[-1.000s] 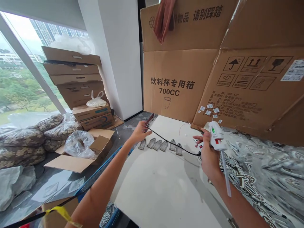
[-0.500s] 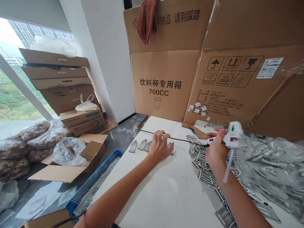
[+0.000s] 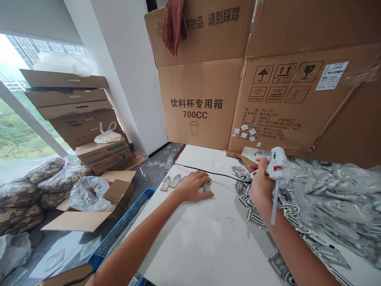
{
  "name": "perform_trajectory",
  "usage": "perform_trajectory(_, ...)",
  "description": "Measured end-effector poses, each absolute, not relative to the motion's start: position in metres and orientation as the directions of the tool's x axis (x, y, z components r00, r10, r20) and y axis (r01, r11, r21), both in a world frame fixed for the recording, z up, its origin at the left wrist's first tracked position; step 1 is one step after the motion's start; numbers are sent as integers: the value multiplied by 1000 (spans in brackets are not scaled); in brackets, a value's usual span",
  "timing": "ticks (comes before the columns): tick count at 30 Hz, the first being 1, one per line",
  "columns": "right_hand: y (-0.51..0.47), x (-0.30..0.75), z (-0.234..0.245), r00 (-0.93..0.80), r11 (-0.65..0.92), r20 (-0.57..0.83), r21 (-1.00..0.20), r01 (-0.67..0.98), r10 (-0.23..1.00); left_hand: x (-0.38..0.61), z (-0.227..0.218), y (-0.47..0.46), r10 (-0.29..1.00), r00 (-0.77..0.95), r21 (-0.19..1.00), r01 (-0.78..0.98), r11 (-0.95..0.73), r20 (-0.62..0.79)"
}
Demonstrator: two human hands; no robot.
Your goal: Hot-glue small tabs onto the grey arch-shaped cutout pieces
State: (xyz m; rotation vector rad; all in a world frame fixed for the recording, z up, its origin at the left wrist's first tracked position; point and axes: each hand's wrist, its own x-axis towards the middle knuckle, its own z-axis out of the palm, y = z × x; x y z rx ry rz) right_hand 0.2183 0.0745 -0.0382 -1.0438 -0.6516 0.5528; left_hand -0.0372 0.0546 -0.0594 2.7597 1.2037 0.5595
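Observation:
My right hand (image 3: 259, 184) grips a white glue gun (image 3: 276, 163) with a glue stick (image 3: 273, 204) poking out of its back. Its black cord (image 3: 208, 172) runs left across the white table (image 3: 208, 242). My left hand (image 3: 193, 186) lies flat with spread fingers on a row of small grey arch-shaped metal pieces (image 3: 171, 182) near the table's left edge. A large heap of similar silvery patterned pieces (image 3: 327, 198) lies to the right of the right hand.
Big cardboard boxes (image 3: 208, 99) wall off the table's far side, with a reddish cloth (image 3: 174, 24) hung on one. A blue crate (image 3: 119, 230) sits by the table's left edge. On the floor are an open box (image 3: 98, 202), stacked cartons (image 3: 83, 115) and filled bags (image 3: 29, 186).
My left hand let go of the cord, came nearer and settled flat on the row of metal pieces. The right hand stayed on the glue gun, shifting slightly left.

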Motion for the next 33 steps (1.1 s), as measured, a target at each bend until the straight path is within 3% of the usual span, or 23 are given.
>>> perform_trajectory(4,61,200,-35,616,342,260,-940,-16,743,-75,-46,39,764,518,286,720,-632,384)
perform_trajectory(7,52,188,-29,554,343,312,-938,49,772,-105,-49,31,843,394,235,838,-493,366)
perform_trajectory(10,49,183,-28,531,316,298,-947,60,793,-122,-59,26,867,385,180,873,-453,314)
perform_trajectory(16,47,185,-29,518,233,230,-971,60,824,-121,-68,7,881,346,202,884,-422,323)
perform_trajectory(21,45,187,-27,481,219,250,-968,122,840,-113,-66,-9,897,264,187,920,-344,353)
perform_trajectory(33,52,188,-30,517,248,243,-967,61,820,-38,-66,50,816,488,183,811,-555,310)
